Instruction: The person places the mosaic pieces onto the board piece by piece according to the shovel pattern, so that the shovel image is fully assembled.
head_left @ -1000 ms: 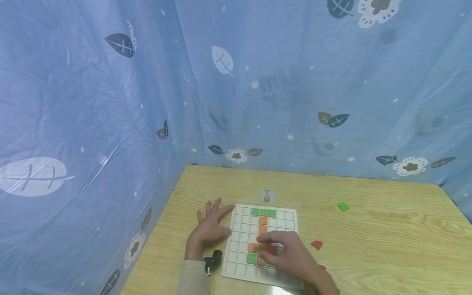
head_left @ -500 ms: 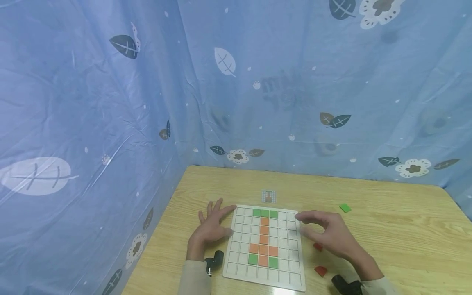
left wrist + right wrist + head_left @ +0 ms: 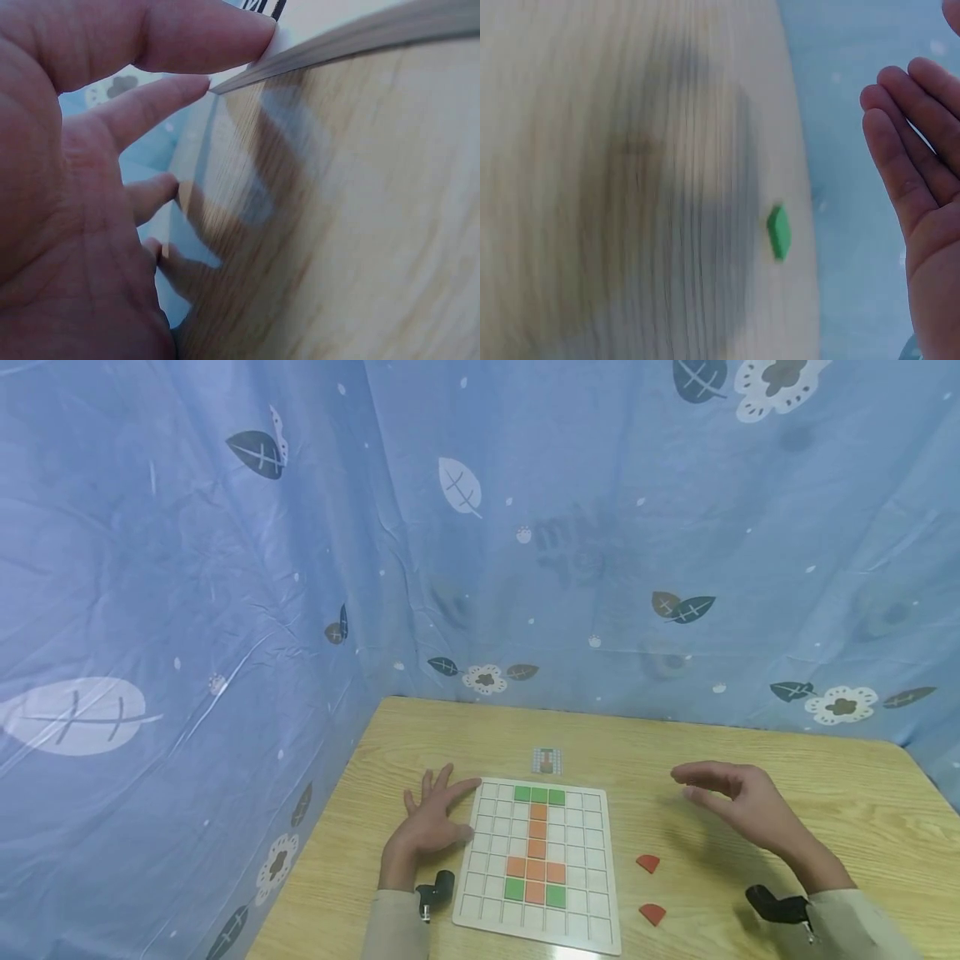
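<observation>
A white gridded board (image 3: pixel 585 906) lies on the table with flat square tiles in its cells. Three green tiles (image 3: pixel 539 795) form a row near its far side. Below them runs a column of orange tiles (image 3: pixel 537 830), widening near the bottom, where a green tile (image 3: pixel 514 888) sits on either side. My left hand (image 3: pixel 429 823) has its fingers spread, thumb and index tip touching the board's left edge. Away to the right, my right hand (image 3: pixel 753 806) hovers above the table, fingers extended and holding nothing. A loose green tile (image 3: pixel 779 232) shows on the table in the right wrist view; my hand hides it in the head view.
Two red quarter-circle pieces (image 3: pixel 649 863) lie between the board and my right arm. A small printed card (image 3: pixel 547 761) with a gridded pattern rests beyond the board. Blue patterned curtains (image 3: pixel 555 527) hang behind and left of the wooden table (image 3: pixel 637 752).
My right hand has left the board's lower tiles and moved right, uncovering the pattern and both red pieces, to over the loose green tile. My left hand stays at the board's edge.
</observation>
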{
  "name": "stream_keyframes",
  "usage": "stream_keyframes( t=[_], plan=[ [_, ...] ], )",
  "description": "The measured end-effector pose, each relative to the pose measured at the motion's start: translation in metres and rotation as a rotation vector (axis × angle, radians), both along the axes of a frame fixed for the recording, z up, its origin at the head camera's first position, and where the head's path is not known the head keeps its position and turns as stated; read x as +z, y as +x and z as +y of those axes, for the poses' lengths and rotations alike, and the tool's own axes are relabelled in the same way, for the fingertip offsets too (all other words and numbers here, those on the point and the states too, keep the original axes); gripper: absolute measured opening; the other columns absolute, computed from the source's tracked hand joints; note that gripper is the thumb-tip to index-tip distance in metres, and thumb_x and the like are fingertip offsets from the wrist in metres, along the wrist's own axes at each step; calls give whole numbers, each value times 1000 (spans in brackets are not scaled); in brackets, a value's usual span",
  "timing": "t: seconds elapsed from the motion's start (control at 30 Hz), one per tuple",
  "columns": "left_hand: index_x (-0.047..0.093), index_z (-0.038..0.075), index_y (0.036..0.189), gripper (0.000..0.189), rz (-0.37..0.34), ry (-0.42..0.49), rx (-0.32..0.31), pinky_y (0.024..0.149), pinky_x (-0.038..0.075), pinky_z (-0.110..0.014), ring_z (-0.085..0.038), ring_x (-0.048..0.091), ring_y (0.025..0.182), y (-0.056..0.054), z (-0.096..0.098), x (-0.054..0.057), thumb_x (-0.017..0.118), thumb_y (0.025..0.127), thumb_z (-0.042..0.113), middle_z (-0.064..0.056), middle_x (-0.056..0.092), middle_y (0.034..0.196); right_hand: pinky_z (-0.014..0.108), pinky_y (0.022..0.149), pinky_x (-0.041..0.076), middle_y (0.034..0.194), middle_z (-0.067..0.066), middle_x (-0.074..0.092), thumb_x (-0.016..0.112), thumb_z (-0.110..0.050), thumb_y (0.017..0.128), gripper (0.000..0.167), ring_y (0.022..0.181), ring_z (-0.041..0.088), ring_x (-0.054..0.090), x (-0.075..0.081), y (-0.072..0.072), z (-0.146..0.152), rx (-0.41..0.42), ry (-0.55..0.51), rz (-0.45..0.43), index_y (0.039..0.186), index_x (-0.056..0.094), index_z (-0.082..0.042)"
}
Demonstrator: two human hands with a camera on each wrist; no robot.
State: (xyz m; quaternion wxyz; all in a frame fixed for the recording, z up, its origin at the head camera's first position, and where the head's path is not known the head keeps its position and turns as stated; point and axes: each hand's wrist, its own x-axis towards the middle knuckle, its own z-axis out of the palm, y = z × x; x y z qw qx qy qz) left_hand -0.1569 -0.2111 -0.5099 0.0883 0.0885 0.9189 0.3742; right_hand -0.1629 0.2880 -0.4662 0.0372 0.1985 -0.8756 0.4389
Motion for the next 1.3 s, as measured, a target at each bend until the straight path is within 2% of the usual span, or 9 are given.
stream_keyframes(
  t=[0.17,0.43,0.63,0.83,1.03,1.3],
  plan=[
    [58,27,160,90,-6,-3,7,123,-20,-83,-53,-9,169,0,-1,-1,77,74,13,-20,14,184,15,84,60,127,-5,81,71,-15,106,32,111,-6,73,-4,-16,23,-17,13,-55,136,74,-4],
    [58,27,160,90,-3,9,3,122,-21,-82,-53,-9,168,-1,-1,0,76,73,13,-20,14,184,23,82,64,130,19,79,78,-20,102,40,104,-6,73,-17,-36,41,-39,112,-109,137,73,-3],
    [58,26,160,91,1,9,2,122,-20,-83,-54,-8,168,-1,1,2,76,72,12,-20,14,184,21,82,64,134,22,77,82,-18,98,44,107,-8,72,-24,-39,48,-54,142,-143,137,73,-2],
    [59,24,159,91,6,19,2,122,-20,-83,-55,-8,168,-1,1,2,76,71,11,-21,15,183,20,79,63,127,21,79,85,-15,95,40,101,-7,74,-29,-37,48,-81,146,-88,133,76,-3],
    [59,23,159,90,3,18,7,122,-20,-84,-54,-8,168,0,1,2,76,71,10,-21,15,183,16,78,61,123,20,81,87,-13,92,39,96,-12,70,-36,-36,49,-106,177,-30,129,78,-4],
    [60,24,159,90,4,20,10,122,-20,-83,-54,-7,168,0,2,1,76,71,10,-21,16,183,16,79,62,123,17,81,88,-9,89,38,99,-11,71,-40,-36,49,-113,228,-11,127,80,-8]
  ],
)
